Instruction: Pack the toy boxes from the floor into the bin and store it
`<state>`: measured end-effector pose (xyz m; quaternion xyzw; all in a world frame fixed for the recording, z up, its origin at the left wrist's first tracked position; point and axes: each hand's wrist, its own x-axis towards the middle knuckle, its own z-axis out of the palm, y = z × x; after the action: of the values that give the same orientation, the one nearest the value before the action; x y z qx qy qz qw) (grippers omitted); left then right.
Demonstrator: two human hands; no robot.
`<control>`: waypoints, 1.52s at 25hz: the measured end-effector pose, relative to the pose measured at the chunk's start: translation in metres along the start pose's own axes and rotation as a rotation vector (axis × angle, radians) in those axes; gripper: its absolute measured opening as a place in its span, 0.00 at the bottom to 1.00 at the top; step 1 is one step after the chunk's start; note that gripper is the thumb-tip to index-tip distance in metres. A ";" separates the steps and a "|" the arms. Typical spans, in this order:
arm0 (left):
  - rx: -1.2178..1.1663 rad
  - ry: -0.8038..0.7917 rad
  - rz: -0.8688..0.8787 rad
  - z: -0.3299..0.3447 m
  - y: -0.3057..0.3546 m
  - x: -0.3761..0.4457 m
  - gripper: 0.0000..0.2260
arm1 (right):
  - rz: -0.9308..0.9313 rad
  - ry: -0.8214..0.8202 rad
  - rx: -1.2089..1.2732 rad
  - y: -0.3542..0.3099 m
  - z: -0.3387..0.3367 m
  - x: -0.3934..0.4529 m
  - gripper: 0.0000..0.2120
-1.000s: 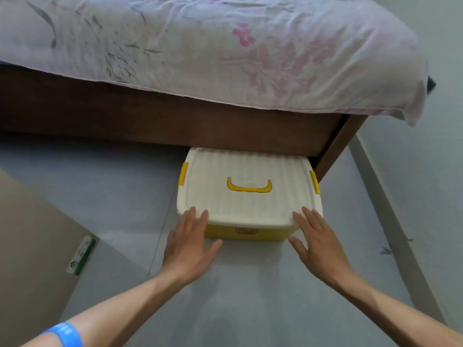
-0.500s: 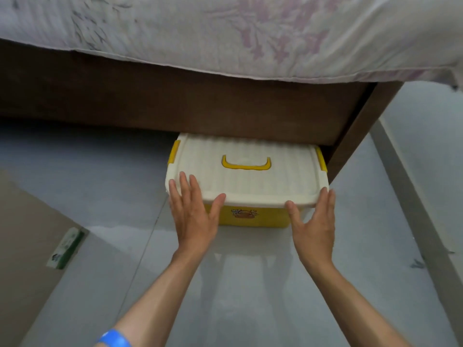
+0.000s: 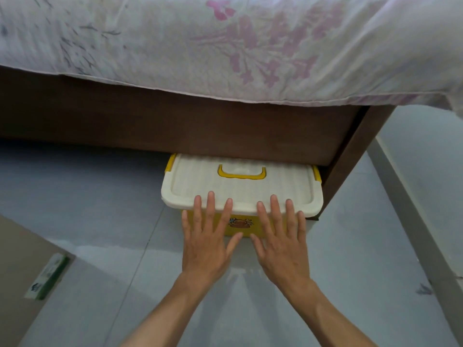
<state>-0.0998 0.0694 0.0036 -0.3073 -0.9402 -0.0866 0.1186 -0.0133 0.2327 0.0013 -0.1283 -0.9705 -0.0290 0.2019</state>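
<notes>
A yellow bin (image 3: 240, 227) with a cream lid (image 3: 240, 189) and a yellow lid handle (image 3: 241, 172) stands on the grey floor, its far part under the bed frame (image 3: 175, 131). My left hand (image 3: 208, 236) lies flat against the bin's near face, fingers spread and tips over the lid's edge. My right hand (image 3: 280, 236) presses flat beside it in the same way. Neither hand grips anything. The lid is closed, so the bin's contents are hidden.
A floral bedsheet (image 3: 225, 46) hangs over the dark wooden frame. The bed's leg (image 3: 350, 161) stands just right of the bin. A brown cardboard sheet (image 3: 17, 259) with a green label (image 3: 47, 276) lies at the left. A grey skirting strip (image 3: 413, 221) runs along the right.
The bin has slid further under the bed. Both hands have moved from the lid's corners toward the middle of its near face.
</notes>
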 end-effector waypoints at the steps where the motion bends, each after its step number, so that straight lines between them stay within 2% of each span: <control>1: 0.022 0.000 0.002 0.000 -0.005 0.004 0.35 | 0.003 -0.007 -0.035 0.000 0.002 0.001 0.37; 6: -0.001 -0.063 0.159 -0.002 -0.043 0.031 0.35 | -0.007 -0.037 -0.108 0.009 0.003 0.024 0.39; 11: 0.047 -0.120 -0.052 0.000 -0.052 0.043 0.37 | 0.017 -0.103 -0.139 0.012 0.006 0.045 0.43; 15: 0.028 -0.165 -0.060 0.001 -0.040 0.067 0.37 | 0.060 -0.188 -0.134 0.017 0.004 0.061 0.46; 18: 0.012 -0.190 -0.064 0.004 -0.034 0.070 0.38 | 0.125 -0.190 -0.074 0.004 0.008 0.059 0.48; 20: 0.001 -0.233 -0.065 0.003 -0.033 0.077 0.39 | 0.108 -0.218 -0.035 0.006 0.008 0.063 0.49; 25: 0.029 -0.384 -0.085 -0.008 -0.033 0.107 0.36 | 0.076 -0.325 -0.089 0.020 0.005 0.089 0.47; 31: 0.049 -0.476 -0.128 -0.019 -0.028 0.125 0.38 | 0.091 -0.413 -0.076 0.021 0.004 0.110 0.46; 38: 0.036 -0.501 -0.098 -0.024 -0.043 0.137 0.38 | 0.099 -0.380 -0.058 0.011 0.004 0.121 0.45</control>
<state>-0.2291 0.1060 0.0605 -0.2709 -0.9555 0.0032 -0.1170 -0.1193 0.2721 0.0459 -0.1847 -0.9825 -0.0220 0.0124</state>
